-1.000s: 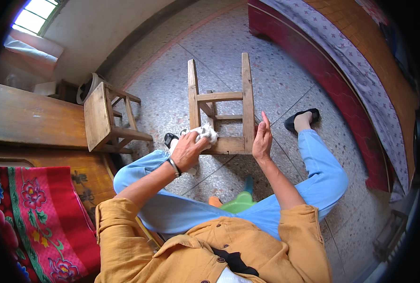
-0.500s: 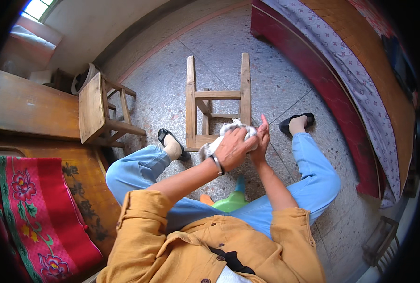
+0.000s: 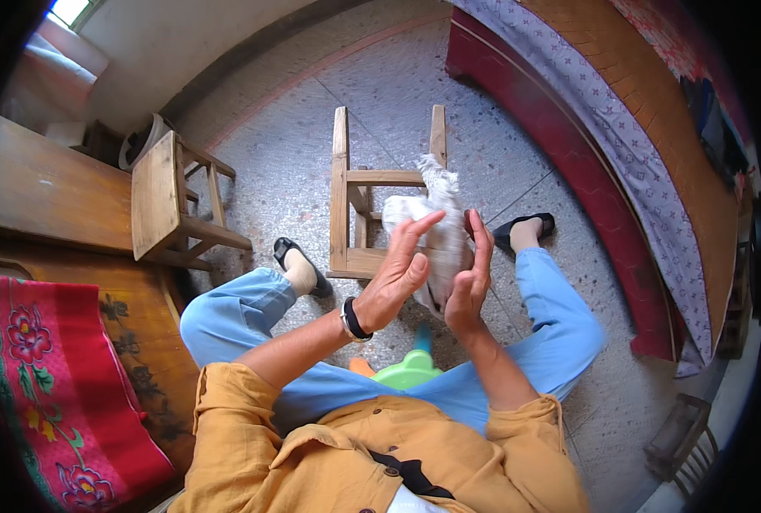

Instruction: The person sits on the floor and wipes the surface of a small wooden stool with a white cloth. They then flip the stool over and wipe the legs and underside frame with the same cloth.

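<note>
A white cloth (image 3: pixel 442 235), smeared by motion, is spread between my hands over the near right part of a bare wooden stool (image 3: pixel 339 197). My left hand (image 3: pixel 397 272) is open at the cloth's left side, fingers stretched forward and thumb apart. On the cloth's other side my right hand (image 3: pixel 472 286) has its fingers extended upward and its palm turned to the cloth. Whether either palm presses on the cloth is hard to see. The stool's two legs point away from me, and the cloth hides much of its right side.
Another wooden stool (image 3: pixel 158 201) stands at the left by a wooden cabinet (image 3: pixel 38 188). A red flowered cloth (image 3: pixel 64 368) drapes the near left furniture. I sit on a green plastic seat (image 3: pixel 406 369). A bed with a dark red side panel (image 3: pixel 560 188) runs along the right.
My hands have come apart from their grip on the bunched cloth, and the left one has opened. The cloth is now loosened and stretched out over the stool's right side.
</note>
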The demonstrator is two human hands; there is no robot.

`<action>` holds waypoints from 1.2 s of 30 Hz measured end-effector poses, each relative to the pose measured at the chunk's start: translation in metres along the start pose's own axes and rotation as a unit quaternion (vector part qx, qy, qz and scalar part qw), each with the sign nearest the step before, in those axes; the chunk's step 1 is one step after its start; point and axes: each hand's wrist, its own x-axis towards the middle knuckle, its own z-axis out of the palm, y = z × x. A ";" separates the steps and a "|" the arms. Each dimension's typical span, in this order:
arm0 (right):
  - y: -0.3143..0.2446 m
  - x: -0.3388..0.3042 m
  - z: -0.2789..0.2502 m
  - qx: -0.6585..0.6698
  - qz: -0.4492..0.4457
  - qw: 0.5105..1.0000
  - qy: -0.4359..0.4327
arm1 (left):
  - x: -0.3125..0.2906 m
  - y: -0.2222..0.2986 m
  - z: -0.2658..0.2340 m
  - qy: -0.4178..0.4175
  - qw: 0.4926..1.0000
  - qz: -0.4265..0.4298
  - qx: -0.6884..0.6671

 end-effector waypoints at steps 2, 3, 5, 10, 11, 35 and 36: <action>-0.013 0.006 0.000 -0.044 0.064 0.997 -0.017 | 0.010 0.002 0.003 -0.020 0.995 -0.028 -0.096; 0.000 0.007 -0.002 -0.097 0.055 0.994 -0.011 | 0.019 -0.011 0.001 0.019 1.000 0.004 -0.017; 0.055 -0.012 -0.009 -0.271 0.123 0.953 -0.058 | 0.046 -0.055 -0.034 0.153 0.954 0.012 0.259; 0.032 -0.020 0.008 -0.304 0.047 0.941 -0.141 | 0.054 -0.132 -0.101 0.234 0.849 -0.158 0.447; 0.035 -0.017 0.010 -0.329 0.011 0.934 -0.136 | 0.054 -0.134 -0.102 0.239 0.864 -0.132 0.423; 0.089 0.061 0.022 -0.323 0.128 0.934 -0.081 | 0.047 -0.141 -0.099 0.232 0.880 -0.219 0.352; 0.079 0.038 0.019 -0.307 0.124 0.940 -0.081 | 0.045 -0.143 -0.101 0.237 0.879 -0.216 0.354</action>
